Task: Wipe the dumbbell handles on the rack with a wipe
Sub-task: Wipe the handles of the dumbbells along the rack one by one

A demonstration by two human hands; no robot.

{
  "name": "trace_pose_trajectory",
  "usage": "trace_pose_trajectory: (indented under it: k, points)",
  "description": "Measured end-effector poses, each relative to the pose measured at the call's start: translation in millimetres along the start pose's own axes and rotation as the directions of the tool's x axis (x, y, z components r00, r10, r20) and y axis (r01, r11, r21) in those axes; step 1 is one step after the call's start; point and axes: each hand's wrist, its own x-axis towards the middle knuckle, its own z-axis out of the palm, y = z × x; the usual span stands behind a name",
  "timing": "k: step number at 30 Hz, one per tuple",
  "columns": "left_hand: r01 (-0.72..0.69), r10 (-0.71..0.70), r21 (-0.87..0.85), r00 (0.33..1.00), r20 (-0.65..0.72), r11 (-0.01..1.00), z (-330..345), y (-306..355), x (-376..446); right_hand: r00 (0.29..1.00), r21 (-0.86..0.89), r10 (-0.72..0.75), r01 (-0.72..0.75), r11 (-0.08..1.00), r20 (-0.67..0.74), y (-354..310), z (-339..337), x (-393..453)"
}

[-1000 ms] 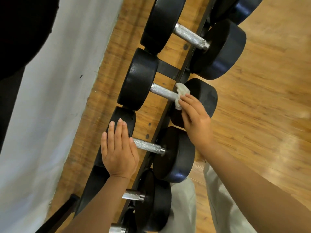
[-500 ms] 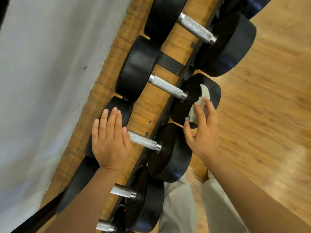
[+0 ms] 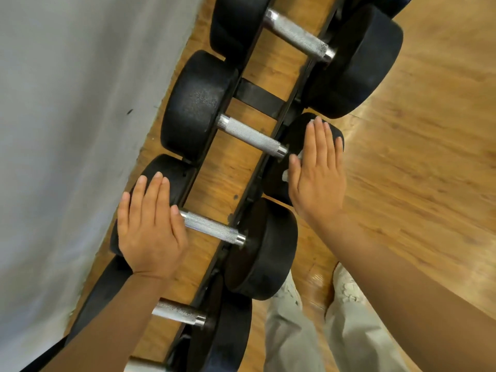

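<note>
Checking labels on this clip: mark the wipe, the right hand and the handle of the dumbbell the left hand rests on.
wipe (image 3: pixel 285 175): head view, white edge showing beside the palm.
right hand (image 3: pixel 318 174): head view, back of hand.
dumbbell handle (image 3: pixel 212 228): head view, middle of the knurled bar.

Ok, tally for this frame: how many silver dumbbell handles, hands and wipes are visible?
Silver dumbbell handles: 5, the lowest cut by the frame edge
Hands: 2, left hand and right hand
Wipe: 1, mostly under the right hand
Total: 8
</note>
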Motion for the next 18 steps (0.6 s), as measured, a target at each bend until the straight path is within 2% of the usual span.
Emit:
trace_pose_trajectory:
  k: [4,7,11,18]
  points:
    - [-0.021,0.021,0.002,1.000,0.016,1.000,0.0,-0.9,1.1,0.982,0.100,0.184,-0.187,0.977,0.038,-0.1,-0.6,34.1]
    - [-0.010,0.010,-0.004,1.000,0.018,1.000,-0.1,-1.3,0.8,0.992,0.096,0.128,-0.128,0.987,0.014,-3.5,-3.0,10.6]
    - [-0.002,0.002,-0.002,1.000,0.020,1.000,-0.7,0.5,2.0,0.998,0.039,0.039,-0.041,0.998,0.049,-4.0,-3.0,-37.0]
    - [0.004,-0.004,-0.006,1.000,0.013,1.000,-0.2,-0.4,0.4,0.996,0.020,0.085,-0.085,0.996,0.033,-10.0,3.7,-27.3]
